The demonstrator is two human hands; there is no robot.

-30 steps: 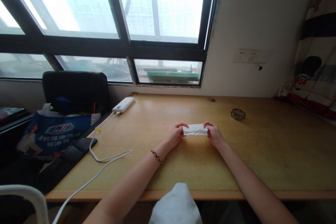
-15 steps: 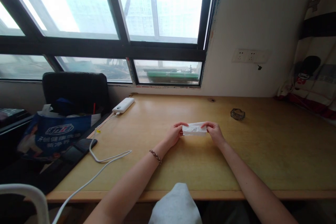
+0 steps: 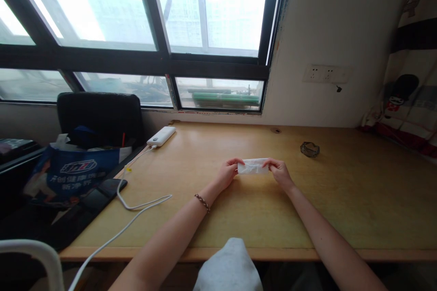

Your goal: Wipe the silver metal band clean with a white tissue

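Both hands are out over the middle of the wooden desk (image 3: 341, 200), pinching a small folded white tissue (image 3: 253, 166) between them. The left hand (image 3: 226, 174) grips its left end with thumb and fingertips, the right hand (image 3: 280, 172) grips the right end the same way, so it's stretched flat between the two, low over the desktop; can't tell if it touches the wood. There's a braided bracelet (image 3: 202, 202) on the left wrist.

The desk itself is a yellowish, slightly worn surface, mostly bare. Off to the right of the tissue, well apart, sits a small dark glass dish (image 3: 309, 148). To the left of the tissue, back near the window (image 3: 205, 9), lies a white power bank (image 3: 161, 136) with a white cable (image 3: 136, 207) snaking off the desk's front edge. At the desk's left edge a dark phone (image 3: 102, 192) lies flat, and beside that a blue printed bag (image 3: 73, 175) sits in front of a black chair back (image 3: 100, 116).

Behind the desk is a big black-framed window, very bright outside. On the wall right of it is a white socket strip (image 3: 326, 73), and a patterned curtain (image 3: 408, 86) hangs on the far right.
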